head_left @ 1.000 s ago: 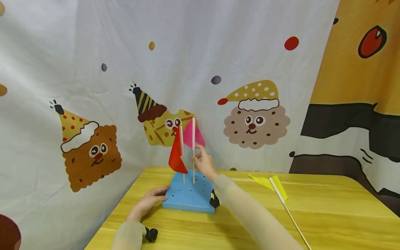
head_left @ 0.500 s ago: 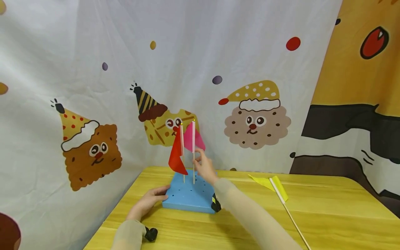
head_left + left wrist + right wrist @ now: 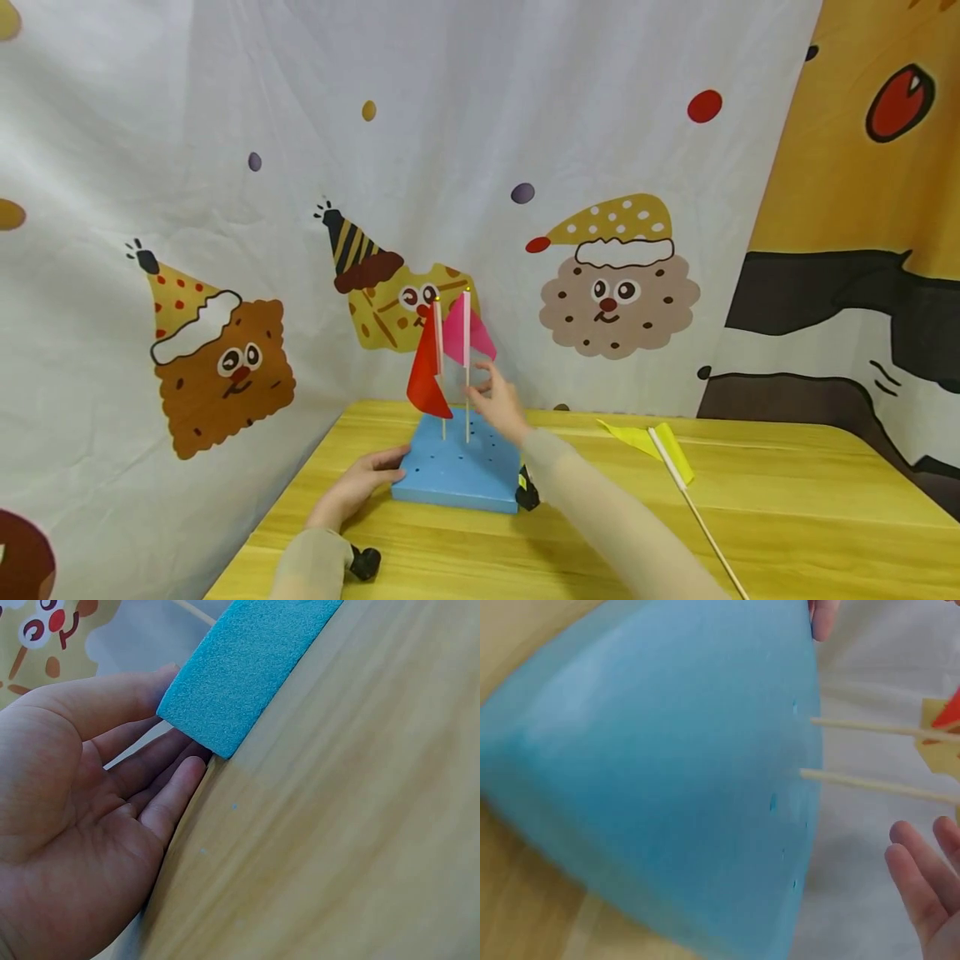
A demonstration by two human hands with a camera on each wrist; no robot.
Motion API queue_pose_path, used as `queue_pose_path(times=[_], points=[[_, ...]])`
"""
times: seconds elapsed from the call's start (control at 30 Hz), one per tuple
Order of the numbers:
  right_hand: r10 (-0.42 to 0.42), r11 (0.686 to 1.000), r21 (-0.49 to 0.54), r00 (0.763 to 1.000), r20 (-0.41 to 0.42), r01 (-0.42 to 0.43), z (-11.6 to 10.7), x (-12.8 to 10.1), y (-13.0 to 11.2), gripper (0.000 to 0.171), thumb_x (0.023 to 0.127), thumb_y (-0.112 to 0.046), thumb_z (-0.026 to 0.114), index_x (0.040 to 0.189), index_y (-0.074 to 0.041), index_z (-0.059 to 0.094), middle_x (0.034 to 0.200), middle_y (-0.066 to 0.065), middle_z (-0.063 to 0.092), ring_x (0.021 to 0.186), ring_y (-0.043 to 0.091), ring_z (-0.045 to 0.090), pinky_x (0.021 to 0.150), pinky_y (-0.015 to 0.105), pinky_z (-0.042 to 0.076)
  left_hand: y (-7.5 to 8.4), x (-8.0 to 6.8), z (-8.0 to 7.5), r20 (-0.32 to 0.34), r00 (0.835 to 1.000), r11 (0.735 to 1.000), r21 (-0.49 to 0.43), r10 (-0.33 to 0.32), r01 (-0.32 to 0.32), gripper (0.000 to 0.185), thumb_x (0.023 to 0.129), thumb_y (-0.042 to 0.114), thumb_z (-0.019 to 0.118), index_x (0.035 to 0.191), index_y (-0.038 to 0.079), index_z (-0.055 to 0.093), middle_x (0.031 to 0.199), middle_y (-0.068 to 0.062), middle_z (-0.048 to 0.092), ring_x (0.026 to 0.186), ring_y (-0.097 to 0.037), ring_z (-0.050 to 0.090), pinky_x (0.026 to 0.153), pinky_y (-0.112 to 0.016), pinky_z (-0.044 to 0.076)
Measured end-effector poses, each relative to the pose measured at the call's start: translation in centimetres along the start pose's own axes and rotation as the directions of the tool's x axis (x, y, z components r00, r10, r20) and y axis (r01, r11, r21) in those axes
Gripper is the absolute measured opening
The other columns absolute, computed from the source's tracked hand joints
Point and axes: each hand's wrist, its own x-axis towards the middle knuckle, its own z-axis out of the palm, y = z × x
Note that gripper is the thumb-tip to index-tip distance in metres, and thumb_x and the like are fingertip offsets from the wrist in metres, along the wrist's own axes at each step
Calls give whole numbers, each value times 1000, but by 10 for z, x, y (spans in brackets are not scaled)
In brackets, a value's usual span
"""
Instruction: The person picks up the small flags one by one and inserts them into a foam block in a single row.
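Note:
A pink flag [image 3: 457, 333] and a red flag [image 3: 427, 367] stand upright on thin wooden sticks in a blue foam block [image 3: 457, 479] with small holes in its top. My right hand [image 3: 501, 407] is beside the pink flag's stick, thumb tip right at it, index finger raised apart from it. In the right wrist view, two sticks rise from the block [image 3: 667, 772], and spread fingertips [image 3: 922, 885] show at the edge. My left hand [image 3: 356, 483] rests against the block's left side; its thumb touches the block's edge [image 3: 217, 682], its fingers extended along the side.
A yellow flag [image 3: 675, 454] on a stick lies on the wooden table [image 3: 810, 500] to the right. Behind the table hangs a white cloth [image 3: 420, 167] printed with cartoon biscuits and cheese. Black wrist devices [image 3: 365, 564] sit under both sleeves.
The pink flag has dropped slightly. My right hand has slid a little down its stick, and the index finger has come away from it. My left hand keeps its place.

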Motion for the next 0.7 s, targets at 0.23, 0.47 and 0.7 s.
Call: queue_pose_path(times=[0.23,0.47,0.7], points=[[130,988,84,991,30,-132,-49,-36,17,31,95,-20,65,123,-11,57,102,14,68,78,42,67,51,47,54,-2,1,0,9,1000,1000,17,23,-23,57,97,18,61,146,-2,40,152,-22,33,139,-42,28,111,-55,26],[224,972,61,972,65,-228,-124,-87,38,31,95,-22,65,120,-6,59,110,20,65,83,40,68,57,56,55,1,2,-3,0,999,998,51,46,-46,57,96,18,61,146,-2,41,151,-21,34,139,-42,27,112,-57,22],[317,948,-8,948,20,-317,-199,-137,54,39,94,-25,66,122,0,56,108,22,63,81,38,68,54,48,56,-1,0,-2,-4,999,998,59,37,-37,57,96,20,62,146,0,42,152,-21,34,139,-41,27,111,-57,23]])
